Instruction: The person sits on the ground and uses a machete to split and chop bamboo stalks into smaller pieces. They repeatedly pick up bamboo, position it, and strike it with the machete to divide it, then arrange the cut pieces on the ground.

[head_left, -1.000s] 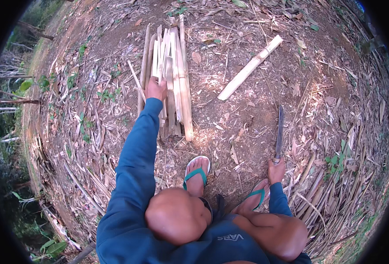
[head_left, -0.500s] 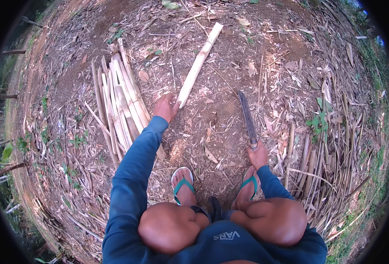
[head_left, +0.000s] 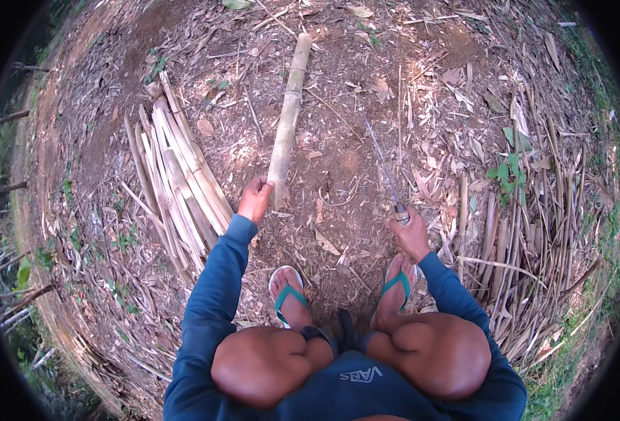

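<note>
My left hand is closed on the near end of a split bamboo piece, gripping it by its left edge. The piece stretches away from me with its rounded greenish-tan outer face up. Over on the right, my right hand is wrapped round the dark handle of a machete. Its blade points forward and slightly left, turned nearly edge-on, so it looks thin. A gap of bare soil separates the blade from the bamboo piece.
A bundle of pale split bamboo strips lies left of my left hand. Many thin brown sticks are heaped on the right beside a small green plant. My sandalled feet stand close below the hands, on leaf-littered soil.
The bamboo piece has been turned from its pale inner face to its rounded outer face. It has come nearer and leftward with my left hand. The machete blade has rotated from broadside to edge-on.
</note>
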Motion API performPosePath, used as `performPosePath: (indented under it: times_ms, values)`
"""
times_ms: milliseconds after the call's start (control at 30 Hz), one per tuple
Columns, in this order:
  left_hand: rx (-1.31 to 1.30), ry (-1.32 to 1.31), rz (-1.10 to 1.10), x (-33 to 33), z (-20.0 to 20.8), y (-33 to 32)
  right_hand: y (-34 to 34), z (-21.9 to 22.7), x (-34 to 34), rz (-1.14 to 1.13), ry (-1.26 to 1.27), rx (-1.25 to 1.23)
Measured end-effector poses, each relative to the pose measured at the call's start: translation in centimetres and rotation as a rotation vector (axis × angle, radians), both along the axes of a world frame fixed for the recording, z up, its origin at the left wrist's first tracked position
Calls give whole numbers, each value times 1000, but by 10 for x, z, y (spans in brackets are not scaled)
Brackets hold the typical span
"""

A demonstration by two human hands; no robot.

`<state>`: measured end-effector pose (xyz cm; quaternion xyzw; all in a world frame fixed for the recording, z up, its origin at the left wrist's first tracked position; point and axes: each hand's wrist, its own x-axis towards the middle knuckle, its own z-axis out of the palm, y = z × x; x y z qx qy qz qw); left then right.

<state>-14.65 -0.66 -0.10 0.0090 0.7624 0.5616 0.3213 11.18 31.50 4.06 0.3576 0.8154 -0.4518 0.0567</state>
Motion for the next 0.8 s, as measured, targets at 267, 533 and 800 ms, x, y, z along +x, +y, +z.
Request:
performPosePath:
  times_ms: [267, 533, 800]
  values:
    - [150, -314, 134, 112, 12, 0, -39, 46, -84, 74, 406, -473]
    - [-12, -326, -83, 123, 18, 0, -45, 50, -53, -12, 71, -826]
    - [-266, 198, -63, 39, -1, 47, -17, 24, -11, -350, -69, -950]
